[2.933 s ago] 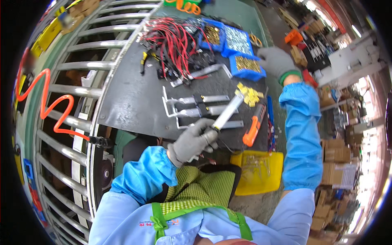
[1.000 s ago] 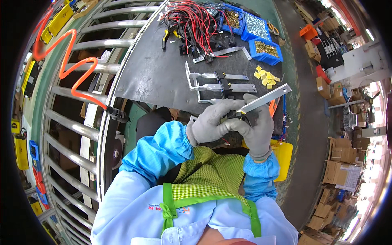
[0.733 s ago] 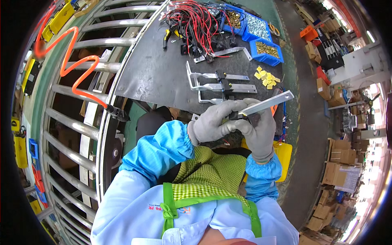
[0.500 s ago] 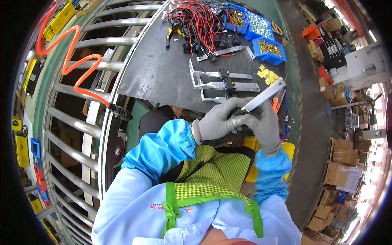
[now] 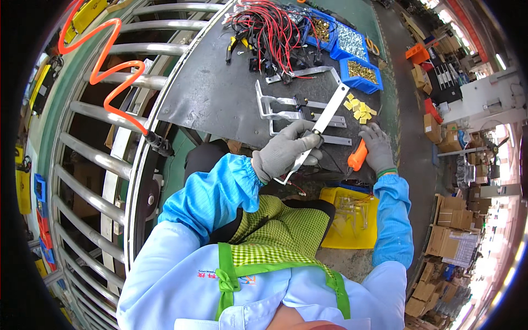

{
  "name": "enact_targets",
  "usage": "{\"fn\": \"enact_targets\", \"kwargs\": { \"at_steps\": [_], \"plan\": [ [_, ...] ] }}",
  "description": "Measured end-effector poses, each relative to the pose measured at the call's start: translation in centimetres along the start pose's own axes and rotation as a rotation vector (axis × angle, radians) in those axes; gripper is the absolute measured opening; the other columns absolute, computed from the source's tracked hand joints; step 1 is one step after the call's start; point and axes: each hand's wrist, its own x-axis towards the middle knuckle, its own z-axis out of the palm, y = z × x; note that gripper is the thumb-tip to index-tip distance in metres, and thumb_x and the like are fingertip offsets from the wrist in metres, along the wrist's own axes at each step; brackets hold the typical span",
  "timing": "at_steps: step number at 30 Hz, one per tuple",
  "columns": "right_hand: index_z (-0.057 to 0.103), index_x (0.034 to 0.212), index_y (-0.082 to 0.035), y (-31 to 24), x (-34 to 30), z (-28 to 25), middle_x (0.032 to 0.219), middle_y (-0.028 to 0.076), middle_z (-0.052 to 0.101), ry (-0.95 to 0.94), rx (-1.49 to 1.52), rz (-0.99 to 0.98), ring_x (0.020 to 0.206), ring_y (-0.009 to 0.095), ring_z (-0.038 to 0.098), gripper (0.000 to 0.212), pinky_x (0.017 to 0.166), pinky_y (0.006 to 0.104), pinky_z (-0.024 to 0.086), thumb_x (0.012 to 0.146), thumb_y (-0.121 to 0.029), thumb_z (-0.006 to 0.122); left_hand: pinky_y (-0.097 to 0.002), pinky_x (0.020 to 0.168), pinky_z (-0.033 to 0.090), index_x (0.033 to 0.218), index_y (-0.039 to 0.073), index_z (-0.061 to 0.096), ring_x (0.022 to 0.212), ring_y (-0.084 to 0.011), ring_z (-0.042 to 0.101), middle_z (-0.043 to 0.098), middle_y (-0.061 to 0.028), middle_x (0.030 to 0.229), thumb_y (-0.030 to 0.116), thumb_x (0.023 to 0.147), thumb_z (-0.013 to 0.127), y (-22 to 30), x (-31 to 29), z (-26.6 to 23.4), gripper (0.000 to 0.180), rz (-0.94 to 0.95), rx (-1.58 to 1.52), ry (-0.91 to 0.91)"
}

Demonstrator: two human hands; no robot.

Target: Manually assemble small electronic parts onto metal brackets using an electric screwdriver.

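Note:
My left hand (image 5: 288,151) is closed around a long, flat silver metal bracket (image 5: 331,110). The bracket slants up to the right, with a hole near its far end and a bent lower end below my fingers. At the right edge of the bench, my right hand (image 5: 379,149) has its fingers around an orange-handled tool (image 5: 358,156), whose dark tip points down and left; its exact kind is unclear. Just beyond my left hand lie more bent silver brackets (image 5: 286,115) with black parts on them. Small yellow squares (image 5: 360,110) lie in a loose pile past my right hand.
Red and black wires (image 5: 269,33) are heaped at the back of the dark bench (image 5: 201,93). Blue bins (image 5: 360,75) of small metal hardware line its right side. A yellow tray (image 5: 352,231) stands below, near my knees. Left are metal rollers (image 5: 102,154) and a coiled orange hose (image 5: 113,104).
My right hand has left the bracket, moved right and taken hold of the orange-handled tool. The bracket stays in my left hand, now slanting more steeply.

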Motion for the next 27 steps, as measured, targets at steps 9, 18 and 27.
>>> {"fn": "enact_targets", "kwargs": {
  "at_steps": [9,18,27],
  "plan": [
    [0.056,0.114,0.004,-7.7,-4.4,-13.1,0.104,0.018,0.064,1.335,1.237,0.576,0.09,0.029,0.064,0.034,0.084,0.0415,0.054,0.086,-0.014,0.062,-0.024,0.068,0.057,0.128,0.002,0.048,0.082,-0.011,0.065,0.06,-0.0062,0.103,0.02,0.098,0.058,0.6,-0.2,0.5,0.036,-0.008,0.199,0.03],
    [0.037,0.139,-0.004,-14.2,-4.0,-17.9,0.09,0.009,0.055,1.473,1.222,-0.282,0.066,0.02,0.056,0.074,0.065,0.0431,0.049,0.09,-0.057,0.054,-0.024,0.068,0.057,0.123,0.002,0.051,0.083,-0.0113,0.066,0.062,-0.0063,0.101,0.019,0.097,0.059,-0.8,0.0,1.3,0.032,0.021,0.238,0.025],
    [0.036,0.141,-0.004,-15.0,-2.5,-17.5,0.086,0.01,0.054,1.467,1.283,-0.309,0.06,0.02,0.055,0.072,0.062,0.0444,0.049,0.091,-0.054,0.051,-0.0251,0.068,0.059,0.121,0.002,0.052,0.082,-0.0116,0.067,0.064,-0.0075,0.098,0.018,0.097,0.06,-0.7,-0.4,1.5,0.031,-0.029,0.303,0.012]
  ]
}}
